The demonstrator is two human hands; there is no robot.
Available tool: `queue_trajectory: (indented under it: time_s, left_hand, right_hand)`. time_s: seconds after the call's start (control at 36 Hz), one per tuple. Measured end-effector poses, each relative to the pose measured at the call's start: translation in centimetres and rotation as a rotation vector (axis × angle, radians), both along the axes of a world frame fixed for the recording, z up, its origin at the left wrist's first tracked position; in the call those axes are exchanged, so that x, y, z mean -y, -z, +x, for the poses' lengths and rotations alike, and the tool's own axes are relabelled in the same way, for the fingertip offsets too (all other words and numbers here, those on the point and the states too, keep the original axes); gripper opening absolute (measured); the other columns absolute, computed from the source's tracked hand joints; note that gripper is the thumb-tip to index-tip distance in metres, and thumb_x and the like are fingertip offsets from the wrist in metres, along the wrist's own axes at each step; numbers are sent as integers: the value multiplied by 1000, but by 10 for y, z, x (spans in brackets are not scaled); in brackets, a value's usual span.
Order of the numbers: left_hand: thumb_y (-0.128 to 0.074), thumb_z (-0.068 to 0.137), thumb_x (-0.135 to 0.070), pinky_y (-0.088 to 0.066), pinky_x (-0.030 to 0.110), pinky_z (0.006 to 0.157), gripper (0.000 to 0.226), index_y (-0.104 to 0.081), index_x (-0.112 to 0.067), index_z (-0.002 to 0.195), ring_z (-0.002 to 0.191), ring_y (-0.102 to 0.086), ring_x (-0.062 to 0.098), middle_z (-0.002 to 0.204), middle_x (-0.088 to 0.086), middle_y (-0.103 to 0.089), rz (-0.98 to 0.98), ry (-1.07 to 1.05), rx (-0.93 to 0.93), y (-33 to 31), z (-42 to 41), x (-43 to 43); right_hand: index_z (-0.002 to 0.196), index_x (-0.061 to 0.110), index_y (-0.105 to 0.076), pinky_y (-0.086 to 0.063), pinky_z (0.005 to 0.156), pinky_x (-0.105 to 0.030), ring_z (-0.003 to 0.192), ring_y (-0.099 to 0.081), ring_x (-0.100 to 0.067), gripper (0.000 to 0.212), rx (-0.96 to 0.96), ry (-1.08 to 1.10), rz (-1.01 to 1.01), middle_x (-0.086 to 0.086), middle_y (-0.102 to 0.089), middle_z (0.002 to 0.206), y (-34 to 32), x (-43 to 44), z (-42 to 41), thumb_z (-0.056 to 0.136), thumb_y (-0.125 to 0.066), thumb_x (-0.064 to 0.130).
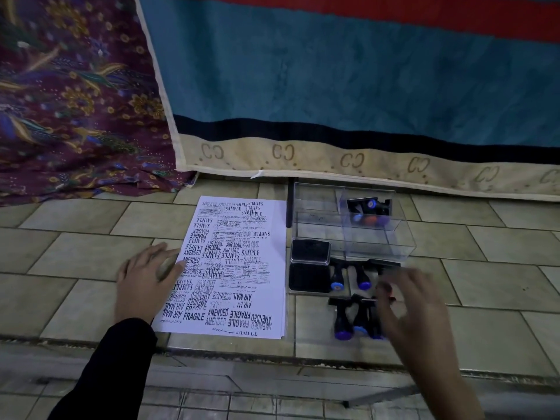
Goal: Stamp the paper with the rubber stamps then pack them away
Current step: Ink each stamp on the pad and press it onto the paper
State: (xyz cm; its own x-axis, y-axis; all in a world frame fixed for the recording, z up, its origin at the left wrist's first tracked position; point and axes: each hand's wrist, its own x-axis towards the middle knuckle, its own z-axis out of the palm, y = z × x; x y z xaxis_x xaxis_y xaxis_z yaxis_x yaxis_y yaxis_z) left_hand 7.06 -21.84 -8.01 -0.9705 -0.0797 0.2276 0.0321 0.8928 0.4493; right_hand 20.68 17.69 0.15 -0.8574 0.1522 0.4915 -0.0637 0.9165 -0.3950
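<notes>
Rubber stamps point(344, 321) with black handles and blue or purple ends lie on the tiled floor point(75, 256) to the right of the paper point(239, 237), in two loose groups: two just beside the ink pad point(310, 252), which stands open, and some more nearer to the person. A few further stamps point(368, 212) lie inside the clear box point(378, 241) behind them, toward its far right corner. The paper lies flat on the floor between the two hands and is covered almost from edge to edge with black prints such as SAMPLE, AIR MAIL, FRAGILE and AMENDED, many of them one over another. The left hand point(148, 280) rests flat with straight fingers and grasps nothing; its fingertips point(172, 254) touch the left edge of the paper and seem to steady it. The right hand point(413, 301) hovers over the nearer group of stamps with the fingers spread and a little bent, but it is blurred, so I cannot tell whether it grasps a stamp or only reaches for one. Because the sheet has so little free place and some stamps are in the box, I judge that the stamping is nearly finished and the packing is in hand or about to start. The next move calls for a sure pinch on one handle among stamps that lie close together, without knocking the neighbours, and then for carrying it over the wall of the box; the ink pad must also be closed.
</notes>
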Motion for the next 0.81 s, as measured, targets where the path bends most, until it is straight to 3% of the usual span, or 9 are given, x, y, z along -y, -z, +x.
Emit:
queue_trajectory:
  time_s: [0.08,0.17,0.33,0.42,0.56,0.67,0.81]
  left_hand:
    - [-49,83,-56,-19,44,114,42,-68,-35,113,131,-44,17,136,-7,-56,2,2,1,0,0,1]
    - [-49,83,-57,-19,45,114,41,-67,-35,113,131,-44,17,137,-7,-55,-5,3,3,0,-1,1]
    - [-49,82,-55,-21,44,111,41,-68,-34,110,129,-46,20,135,-5,-57,3,7,0,-2,-1,0]
    - [-49,81,-55,-22,45,111,41,-69,-32,110,129,-46,21,135,-4,-57,-1,7,1,-3,0,-1]
    - [-49,82,-55,-20,44,113,41,-68,-34,111,131,-45,18,137,-6,-55,3,6,15,-2,-1,1]
    - [-49,82,-56,-20,44,113,41,-67,-35,111,130,-45,18,137,-7,-55,-4,7,16,0,-2,2]
    - [-49,82,-56,-19,42,113,41,-68,-35,112,130,-45,17,136,-8,-55,-3,4,17,1,-3,3]
  right_hand:
    - [97,15,-63,-38,76,-22,88,-52,-15,14,27,66,-36,0,-60,95,-14,-7,-55,84,-62,12]
    - [100,11,-66,-52,76,-35,86,-59,-18,14,104,99,-103,-5,-64,97,-19,-13,-114,89,-57,14]
    - [94,5,-66,-53,73,-35,85,-63,-30,15,324,181,-36,-16,-66,96,-25,-22,-193,88,-53,9]
    - [90,2,-65,-54,75,-36,88,-64,-32,12,474,246,-25,-19,-67,95,-27,-24,-211,85,-55,7]
    - [104,-2,-59,-48,73,-33,98,-62,-33,22,635,267,-1,-19,-63,107,-23,-29,-217,87,-63,12]
    - [108,-6,-58,-43,70,-31,95,-61,-31,24,677,276,-44,-20,-60,105,-21,-29,-220,89,-59,9]
    - [107,-7,-56,-50,80,-37,101,-60,-35,22,648,299,-35,-23,-58,112,-17,-25,-220,87,-56,1]
